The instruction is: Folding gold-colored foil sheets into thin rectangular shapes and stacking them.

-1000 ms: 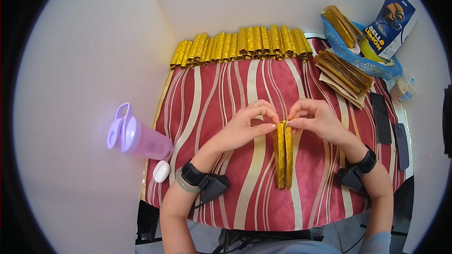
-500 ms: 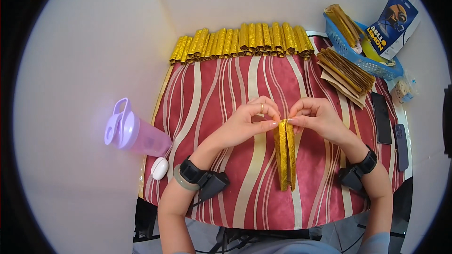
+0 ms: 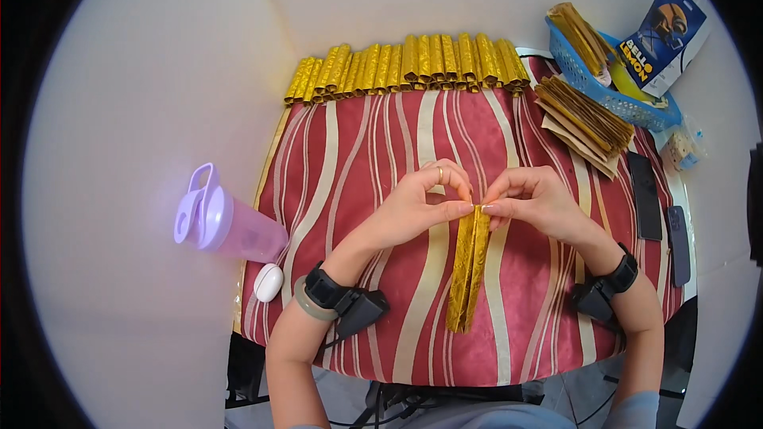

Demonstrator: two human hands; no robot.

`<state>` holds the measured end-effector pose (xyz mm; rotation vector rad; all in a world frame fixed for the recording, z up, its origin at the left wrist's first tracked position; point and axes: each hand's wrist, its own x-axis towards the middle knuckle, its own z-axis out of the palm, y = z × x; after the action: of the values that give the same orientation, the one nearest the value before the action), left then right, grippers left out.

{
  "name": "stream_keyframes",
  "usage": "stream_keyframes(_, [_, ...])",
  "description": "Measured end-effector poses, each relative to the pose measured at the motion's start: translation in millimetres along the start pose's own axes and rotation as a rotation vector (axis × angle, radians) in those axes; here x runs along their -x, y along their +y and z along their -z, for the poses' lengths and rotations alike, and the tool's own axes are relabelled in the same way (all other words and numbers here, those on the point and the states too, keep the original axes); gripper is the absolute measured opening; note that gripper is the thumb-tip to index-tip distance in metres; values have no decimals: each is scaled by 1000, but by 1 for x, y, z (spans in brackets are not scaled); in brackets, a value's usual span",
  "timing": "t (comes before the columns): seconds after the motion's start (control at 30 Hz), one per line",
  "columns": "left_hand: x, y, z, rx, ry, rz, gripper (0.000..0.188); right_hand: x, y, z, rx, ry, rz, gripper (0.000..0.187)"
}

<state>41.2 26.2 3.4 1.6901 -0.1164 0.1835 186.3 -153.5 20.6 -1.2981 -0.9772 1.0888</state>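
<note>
A folded strip of gold patterned paper (image 3: 467, 274) hangs lengthwise between my hands, with a seam running down it. My left hand (image 3: 433, 196) pinches its far end between thumb and fingertips; a ring is on one finger. Pressed close beside it, my right hand (image 3: 528, 197) pinches the same end from the other side. The near end of the strip points toward me, slanting slightly left over the cloth. Along the far edge lies a row of stacked gold paper tubes (image 3: 389, 68), several with open ends facing me.
A red striped cloth (image 3: 373, 151) covers the table. At left stand a purple shaker bottle (image 3: 238, 226) and a white oval case (image 3: 269, 282). On the right are a blue basket (image 3: 584, 83), a stack of gold-brown sheets (image 3: 584, 119), a black phone (image 3: 644, 195) and a dark slim device (image 3: 678, 246).
The near end of the gold strip has swung to the left and turned, so its two sides lie closer together. Both hands keep their pinch at nearly the same spot.
</note>
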Motion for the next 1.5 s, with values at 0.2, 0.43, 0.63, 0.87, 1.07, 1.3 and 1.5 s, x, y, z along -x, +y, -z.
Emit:
stream_keyframes(0.2, [-1, -2, -3, 109, -5, 19, 14, 1, -1, -1, -6, -3, -7, 11])
stream_keyframes(0.43, [-2, -3, -8, 58, -18, 23, 15, -3, 4, 7, 335, -75, 327, 12])
stream_keyframes(0.63, [-2, -10, -1, 8, 660, 19, 5, -8, 8, 11, 177, 353, 302, 10])
stream_keyframes(0.87, [-3, -3, -9, 226, 836, 56, 15, -10, 14, 23, 11, 644, 378, 11])
stream_keyframes(1.07, [-2, -19, -7, 114, 780, -4, 12, -13, 18, 25, 1, 716, 403, 11])
stream_keyframes(1.3, [-4, -13, -6, 230, 875, -11, 7, -12, 18, 19, -99, 630, 356, 11])
stream_keyframes(1.5, [-5, -5, 6, 302, 993, 42, 10, -13, 27, 23, 83, 519, 299, 11])
